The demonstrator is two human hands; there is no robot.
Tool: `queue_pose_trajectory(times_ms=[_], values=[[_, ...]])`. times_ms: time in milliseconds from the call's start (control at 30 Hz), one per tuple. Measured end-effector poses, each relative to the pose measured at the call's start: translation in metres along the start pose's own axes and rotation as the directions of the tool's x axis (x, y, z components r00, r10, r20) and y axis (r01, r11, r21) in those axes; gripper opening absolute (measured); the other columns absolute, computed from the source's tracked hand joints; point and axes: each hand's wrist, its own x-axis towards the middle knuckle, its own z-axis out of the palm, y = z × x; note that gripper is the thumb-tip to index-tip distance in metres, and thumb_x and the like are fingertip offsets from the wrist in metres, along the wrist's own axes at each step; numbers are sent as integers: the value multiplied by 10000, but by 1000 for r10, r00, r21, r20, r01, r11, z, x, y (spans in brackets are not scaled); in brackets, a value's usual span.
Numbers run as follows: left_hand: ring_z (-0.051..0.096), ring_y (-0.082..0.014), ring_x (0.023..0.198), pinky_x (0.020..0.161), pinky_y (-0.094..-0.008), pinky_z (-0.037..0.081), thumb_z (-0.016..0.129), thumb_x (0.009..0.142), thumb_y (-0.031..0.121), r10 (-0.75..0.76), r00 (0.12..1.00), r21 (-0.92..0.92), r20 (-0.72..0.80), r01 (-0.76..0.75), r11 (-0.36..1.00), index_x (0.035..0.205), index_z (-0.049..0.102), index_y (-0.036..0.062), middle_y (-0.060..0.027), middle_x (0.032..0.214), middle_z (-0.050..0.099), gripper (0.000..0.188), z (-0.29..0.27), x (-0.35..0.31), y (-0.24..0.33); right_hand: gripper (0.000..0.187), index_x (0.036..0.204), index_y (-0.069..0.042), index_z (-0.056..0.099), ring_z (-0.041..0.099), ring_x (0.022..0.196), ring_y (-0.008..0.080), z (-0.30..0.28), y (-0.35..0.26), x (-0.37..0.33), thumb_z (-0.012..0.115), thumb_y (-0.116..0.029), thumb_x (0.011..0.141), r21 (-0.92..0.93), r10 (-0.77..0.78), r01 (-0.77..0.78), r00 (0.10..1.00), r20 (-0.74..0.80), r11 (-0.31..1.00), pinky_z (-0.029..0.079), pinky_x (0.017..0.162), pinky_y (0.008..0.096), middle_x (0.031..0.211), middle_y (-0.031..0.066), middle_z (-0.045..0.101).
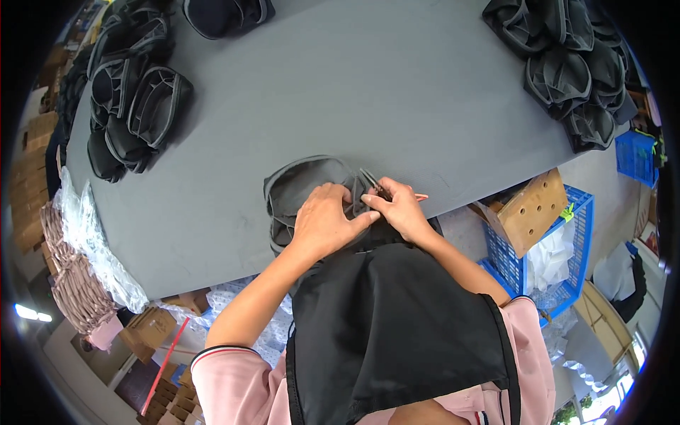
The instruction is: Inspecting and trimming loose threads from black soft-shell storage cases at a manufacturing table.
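Note:
A black fabric pouch (306,185) with grey binding along its rim lies at the table's near edge, its open top facing up. My left hand (327,221) grips the pouch, fingers reaching over into its inside and thumb pointing right toward the other hand. At the pouch's right rim, my right hand (402,211) is closed around a pair of small thread snips (371,178), their two slim blades pointing up and to the left. A reddish end sticks out past the right fingers. Part of the pouch's near side is hidden under my hands.
Similar black pouches (157,106) are piled at the table's left, with more (559,74) at the far right and one (223,15) at the far edge. A blue plastic crate (582,212) holding a perforated brown board (533,212) stands right of the grey table (425,106).

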Motion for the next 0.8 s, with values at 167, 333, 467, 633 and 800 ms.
queue_pose_trajectory(times_ms=[167, 333, 467, 633, 800], values=[[609, -307, 703, 675, -385, 465, 647, 728, 329, -158, 984, -128, -77, 147, 981, 898, 589, -17, -163, 713, 612, 390, 7, 4, -12, 165, 809, 17, 599, 556, 672, 111, 15, 0, 6, 668, -124, 762, 49, 42, -38, 996, -84, 998, 438, 617, 273, 722, 58, 622], [582, -301, 659, 652, -378, 454, 600, 719, 222, -178, 967, -134, -183, 155, 979, 868, 563, -39, -170, 678, 581, 303, 16, 7, -21, 122, 810, 2, 614, 536, 656, 98, 21, 3, 13, 648, -103, 757, 183, 44, -29, 996, -78, 983, 423, 605, 259, 716, 33, 616], [631, -342, 784, 757, -394, 480, 603, 752, 221, -234, 954, -193, -187, 198, 961, 978, 584, -70, -225, 812, 636, 369, 18, 6, -28, 95, 809, 11, 613, 514, 640, 76, 26, 0, 14, 617, -65, 751, 142, 80, -75, 996, -32, 987, 410, 593, 242, 697, 12, 596], [635, -305, 707, 698, -370, 487, 631, 767, 204, -287, 931, -366, -227, 192, 911, 939, 595, -58, -210, 738, 622, 316, 21, -1, -26, 60, 789, 3, 605, 482, 605, 57, 23, -4, 9, 587, -43, 754, 380, 112, -133, 991, 76, 915, 378, 542, 218, 647, -28, 546], [635, -291, 675, 646, -368, 483, 626, 780, 172, -268, 943, -343, -197, 190, 920, 898, 598, -49, -192, 693, 618, 252, 16, -3, -24, 51, 771, -11, 596, 397, 533, 19, 17, -1, 7, 588, -61, 777, 431, 176, -242, 966, 189, 869, 290, 458, 203, 593, -61, 474]])
